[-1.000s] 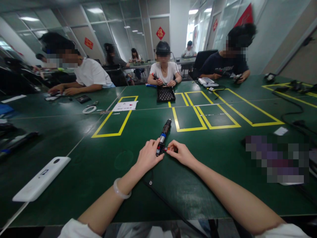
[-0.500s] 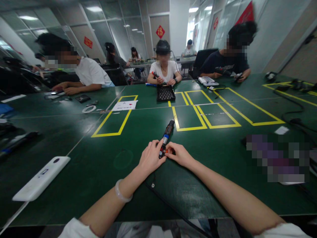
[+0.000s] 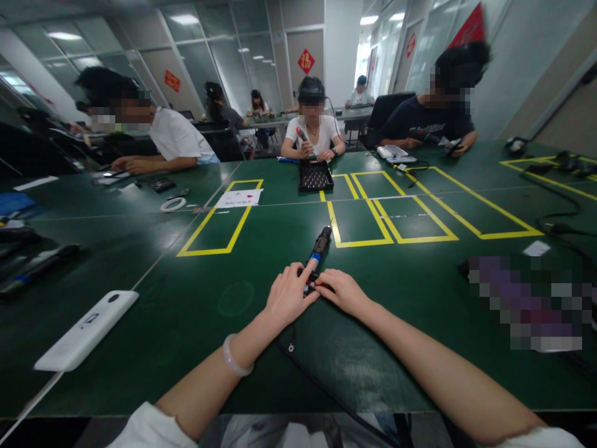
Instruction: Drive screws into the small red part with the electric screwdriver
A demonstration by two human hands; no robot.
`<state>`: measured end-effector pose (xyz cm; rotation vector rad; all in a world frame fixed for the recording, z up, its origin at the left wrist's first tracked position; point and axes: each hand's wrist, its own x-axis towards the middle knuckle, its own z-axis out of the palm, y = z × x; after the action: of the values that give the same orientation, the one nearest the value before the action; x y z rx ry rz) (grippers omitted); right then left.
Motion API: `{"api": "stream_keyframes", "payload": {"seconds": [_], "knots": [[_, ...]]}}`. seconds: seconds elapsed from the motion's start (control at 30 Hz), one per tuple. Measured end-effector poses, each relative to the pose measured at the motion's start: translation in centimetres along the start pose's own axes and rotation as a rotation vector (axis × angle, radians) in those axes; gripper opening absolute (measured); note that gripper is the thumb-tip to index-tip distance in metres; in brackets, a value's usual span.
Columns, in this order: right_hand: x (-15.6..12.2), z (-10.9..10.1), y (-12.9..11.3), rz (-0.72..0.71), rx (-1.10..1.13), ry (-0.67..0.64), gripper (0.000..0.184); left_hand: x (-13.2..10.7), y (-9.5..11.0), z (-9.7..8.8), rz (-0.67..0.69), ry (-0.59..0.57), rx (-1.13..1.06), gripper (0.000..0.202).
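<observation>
A dark electric screwdriver with a blue band lies slantwise on the green table, its thin bit pointing away from me. My left hand is closed round its near part, with the index finger stretched along the body. At the near end, the fingertips of my right hand are pinched together beside small red parts. What exactly those fingertips hold is too small to make out. A black cable runs from under my hands to the table's front edge, with a small ring-shaped piece by it.
Yellow tape outlines mark the table. To the left are a white power strip and a white tape roll. Across from me, a person holds a red tool over a black tray. Other people sit at both sides.
The whole view has shifted slightly to the right. Both hands stay at the screwdriver, with the right fingertips slightly changed at its near end. The person opposite has raised the red tool more upright.
</observation>
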<state>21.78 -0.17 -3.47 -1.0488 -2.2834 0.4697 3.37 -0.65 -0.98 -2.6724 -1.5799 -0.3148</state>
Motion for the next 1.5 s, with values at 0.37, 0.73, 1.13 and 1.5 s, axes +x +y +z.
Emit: {"api": "stream_keyframes", "payload": {"seconds": [0.37,0.73,1.13,1.5], "knots": [[-0.6,-0.7,-1.1,0.016,-0.118,-0.049,0.026,-0.1,-4.6,-0.5,-0.050,-0.016,0.050,0.062],[-0.4,-0.4,-0.9,-0.013,-0.125,-0.075,0.020,-1.6,-20.7,-1.6,-0.500,-0.088,0.161,0.064],[-0.4,-0.4,-0.7,-0.031,-0.120,-0.087,0.017,-3.7,-23.7,-3.5,-0.640,0.013,0.334,0.051],[-0.3,-0.3,-0.5,-0.036,-0.125,-0.084,0.017,-2.7,-20.9,-4.0,-0.743,0.108,0.284,0.036]]}}
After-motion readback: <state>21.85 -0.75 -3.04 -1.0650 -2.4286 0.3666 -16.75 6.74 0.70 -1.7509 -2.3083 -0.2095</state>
